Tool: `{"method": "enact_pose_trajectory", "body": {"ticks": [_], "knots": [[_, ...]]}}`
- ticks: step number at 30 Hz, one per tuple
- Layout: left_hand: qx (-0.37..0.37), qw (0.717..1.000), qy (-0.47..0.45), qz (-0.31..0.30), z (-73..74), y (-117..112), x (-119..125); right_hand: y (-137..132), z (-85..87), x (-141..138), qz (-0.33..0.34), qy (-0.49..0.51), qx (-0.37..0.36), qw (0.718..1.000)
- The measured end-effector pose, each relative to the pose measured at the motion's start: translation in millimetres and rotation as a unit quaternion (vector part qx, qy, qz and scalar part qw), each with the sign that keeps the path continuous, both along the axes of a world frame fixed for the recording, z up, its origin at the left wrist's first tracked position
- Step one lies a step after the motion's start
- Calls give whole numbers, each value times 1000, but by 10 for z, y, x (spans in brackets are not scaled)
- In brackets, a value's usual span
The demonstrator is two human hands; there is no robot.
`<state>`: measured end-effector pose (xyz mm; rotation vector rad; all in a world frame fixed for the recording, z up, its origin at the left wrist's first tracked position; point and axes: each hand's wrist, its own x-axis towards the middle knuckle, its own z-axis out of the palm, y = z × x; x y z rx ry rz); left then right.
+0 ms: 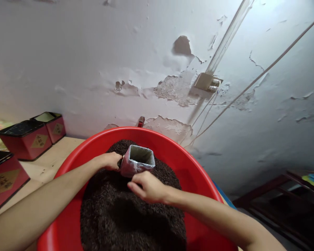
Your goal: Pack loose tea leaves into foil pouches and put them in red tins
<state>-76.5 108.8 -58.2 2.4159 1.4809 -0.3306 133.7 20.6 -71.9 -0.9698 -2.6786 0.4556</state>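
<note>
A big red plastic basin point(191, 174) in front of me is heaped with dark loose tea leaves point(131, 216). A small red square tin point(137, 162) with a silver lining lies tilted on the heap, its open mouth facing up and away. My left hand point(110, 161) is closed around the tin's bottom end. My right hand point(146, 186) rests on the leaves just in front of the tin, fingers curled and touching its lower edge.
Three red square tins stand on the wooden table point(49, 164) at the left: one with a dark lid point(24, 139), one open behind it point(53, 125), one at the left edge point(4, 179). A peeling wall rises behind. A dark wooden bench point(282, 195) is at the right.
</note>
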Motion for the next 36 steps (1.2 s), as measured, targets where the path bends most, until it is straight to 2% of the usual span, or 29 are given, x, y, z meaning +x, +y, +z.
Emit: {"method": "enact_pose_trajectory", "body": {"ticks": [3,5,7,11,13,16,21,26,30,33,36], "knots": [[-2,1000,0,3,15,-1,5,254,333,-37,-40,143,25,989],[-1,1000,6,9,20,-7,11,459,430,-55,-71,192,73,976],[-7,1000,7,7,23,-14,12,666,407,-62,-88,211,122,966],[-16,1000,2,2,27,-9,5,963,191,-44,-88,217,168,958],[-20,1000,3,3,21,7,6,1027,112,-24,-69,216,173,958],[-20,1000,13,2,-7,45,6,1046,83,5,-43,204,172,963],[-13,1000,18,-16,-52,82,1,1007,131,5,-54,150,151,976],[-14,1000,17,-11,-17,42,24,935,172,-44,-98,80,120,985],[-15,999,29,-14,25,18,42,876,328,-31,-141,-27,103,984],[-14,999,26,-20,17,22,48,928,491,8,-94,-153,-5,984],[-26,999,-4,-18,-95,37,42,1085,535,-24,-18,-269,-130,954]]}}
